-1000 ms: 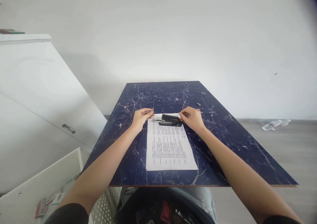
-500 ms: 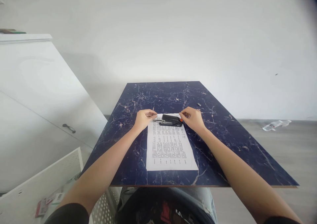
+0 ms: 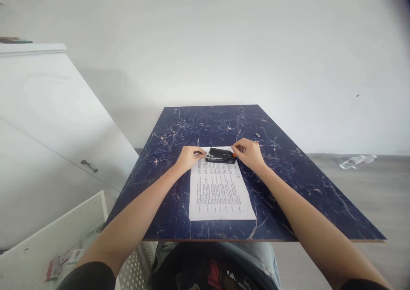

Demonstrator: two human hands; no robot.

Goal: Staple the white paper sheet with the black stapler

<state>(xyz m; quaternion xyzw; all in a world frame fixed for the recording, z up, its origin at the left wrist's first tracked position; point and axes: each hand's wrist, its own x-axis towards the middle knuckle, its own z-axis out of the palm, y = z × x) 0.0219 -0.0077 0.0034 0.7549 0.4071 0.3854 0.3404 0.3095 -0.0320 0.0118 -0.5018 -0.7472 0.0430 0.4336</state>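
A black stapler (image 3: pixel 221 155) with an orange piece at its right end lies across the top of a printed sheet of paper (image 3: pixel 219 191). From its left end a narrow metal part, like a staple rail, sticks out. My left hand (image 3: pixel 188 158) is closed there, thumb and fingertips pinching the end of that part. At the opposite end my right hand (image 3: pixel 251 152) is closed too, its fingertips against the stapler beside the orange piece. Fingers hide the exact contact on this side.
The dark blue marbled table (image 3: pixel 205 123) carries a small dark strip (image 3: pixel 257 135), perhaps staples, beyond my right hand. A white cabinet (image 3: pixel 64 110) and an open white drawer (image 3: pixel 64 234) are on the left. A clear plastic item (image 3: pixel 356 162) lies on the floor at right.
My left hand has shifted slightly right and toward me, onto the protruding metal part, and less of that part shows now. The right hand, stapler and paper have barely moved.
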